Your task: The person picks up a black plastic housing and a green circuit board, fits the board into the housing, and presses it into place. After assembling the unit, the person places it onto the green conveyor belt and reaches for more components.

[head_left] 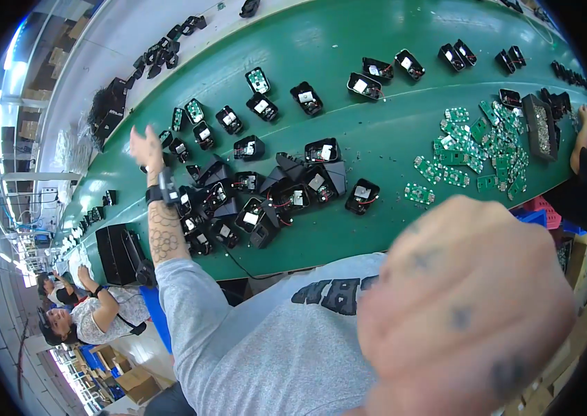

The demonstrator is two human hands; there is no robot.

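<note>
My left hand (146, 149) reaches out over the left part of the green table, fingers stretched and apart, holding nothing. Close by stand small black housings (203, 135) with white parts and wires inside. Below its wrist more open black housings (252, 215) crowd together, some tilted against each other. My right hand (470, 305) looms large and blurred at the lower right, close to the camera. Its fingers are curled into a fist, and whatever may be inside is hidden. A loose pile of green circuit boards (463, 149) lies on the table beyond it.
The long green table (383, 229) curves across the view. At its right end stand a grey bin (539, 128) of small parts and another person's arm (581, 142). Black boxes (116, 253) and a seated person (102, 312) are at the left. Pink and blue crates (543, 211) sit below the right edge.
</note>
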